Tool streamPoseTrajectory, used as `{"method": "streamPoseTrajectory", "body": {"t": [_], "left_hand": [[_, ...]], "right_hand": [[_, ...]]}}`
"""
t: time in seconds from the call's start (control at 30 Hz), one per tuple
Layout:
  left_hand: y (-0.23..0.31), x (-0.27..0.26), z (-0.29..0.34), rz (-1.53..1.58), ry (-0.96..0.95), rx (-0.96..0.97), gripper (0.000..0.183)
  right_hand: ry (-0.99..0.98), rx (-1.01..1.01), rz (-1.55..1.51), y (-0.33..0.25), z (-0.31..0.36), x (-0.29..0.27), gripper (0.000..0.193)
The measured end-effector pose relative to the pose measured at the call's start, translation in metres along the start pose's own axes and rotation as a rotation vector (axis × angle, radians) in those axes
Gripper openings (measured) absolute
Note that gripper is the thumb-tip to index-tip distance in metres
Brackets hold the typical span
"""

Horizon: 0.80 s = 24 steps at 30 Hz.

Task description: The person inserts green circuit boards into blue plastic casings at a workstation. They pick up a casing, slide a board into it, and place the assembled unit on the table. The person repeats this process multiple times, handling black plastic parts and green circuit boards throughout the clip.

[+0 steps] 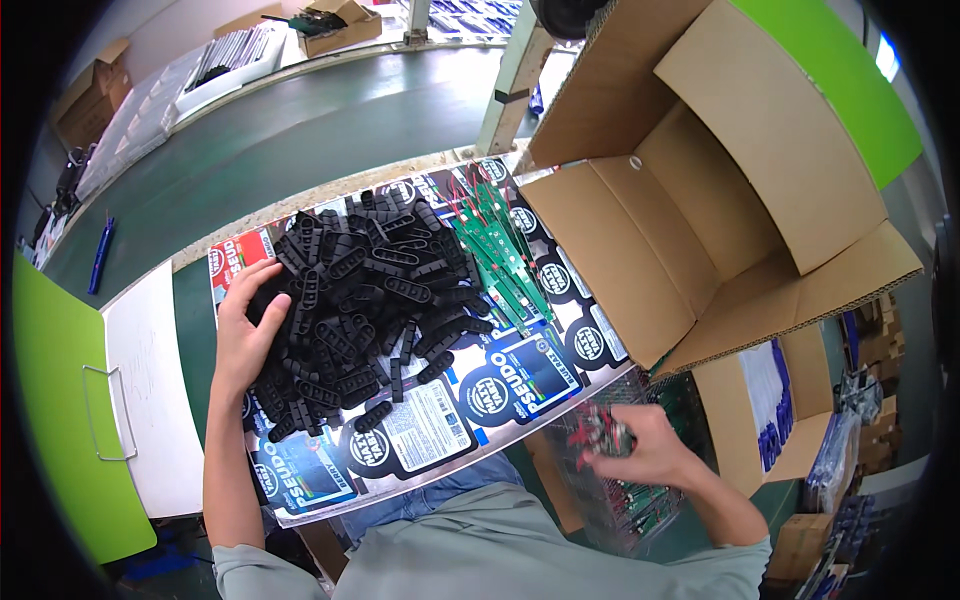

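Observation:
My left hand (248, 325) lies along the left side of a heap of small black plastic housings (350, 290), thumb and fingers apart, touching the heap's edge. The heap sits on a printed sheet (425, 425) in front of me. Right of the heap lie narrow green circuit boards (505, 255) with red wires. My right hand (640, 448) is off the sheet's right edge, closed around a bunch of red-wired circuit boards (600, 437), partly smeared by motion. Below that hand is a clear plastic bin (625, 515) with more green boards in it.
An open cardboard box (640, 250) stands tilted at the right of the sheet. Behind runs a green conveyor belt (350, 100) beside a metal post (510, 95). A blue pen (101, 255) and a green clipboard (60, 400) are at left. Another carton (720, 410) holds blue-and-white items.

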<state>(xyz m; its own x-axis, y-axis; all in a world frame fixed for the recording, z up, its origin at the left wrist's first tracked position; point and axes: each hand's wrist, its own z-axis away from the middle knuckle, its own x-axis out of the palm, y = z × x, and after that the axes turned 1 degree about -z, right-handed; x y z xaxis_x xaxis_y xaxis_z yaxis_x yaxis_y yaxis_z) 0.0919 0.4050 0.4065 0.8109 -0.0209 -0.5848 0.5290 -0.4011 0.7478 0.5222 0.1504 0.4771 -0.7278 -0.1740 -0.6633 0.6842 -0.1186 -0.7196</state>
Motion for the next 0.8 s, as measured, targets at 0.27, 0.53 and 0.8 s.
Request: {"method": "streamPoseTrajectory", "body": {"t": [0.27, 0.53, 0.8], "left_hand": [[-0.005, -0.003, 0.002, 0.007, 0.033, 0.048, 0.041], [-0.005, -0.002, 0.003, 0.009, 0.029, 0.037, 0.042], [-0.005, -0.005, 0.003, 0.015, 0.028, 0.028, 0.041]], "right_hand": [[0.177, 0.082, 0.226, -0.067, -0.167, -0.031, 0.042], [0.178, 0.221, 0.565, -0.078, -0.259, -0.024, 0.040], [0.169, 0.157, 0.673, -0.081, -0.247, -0.008, 0.052]]}}
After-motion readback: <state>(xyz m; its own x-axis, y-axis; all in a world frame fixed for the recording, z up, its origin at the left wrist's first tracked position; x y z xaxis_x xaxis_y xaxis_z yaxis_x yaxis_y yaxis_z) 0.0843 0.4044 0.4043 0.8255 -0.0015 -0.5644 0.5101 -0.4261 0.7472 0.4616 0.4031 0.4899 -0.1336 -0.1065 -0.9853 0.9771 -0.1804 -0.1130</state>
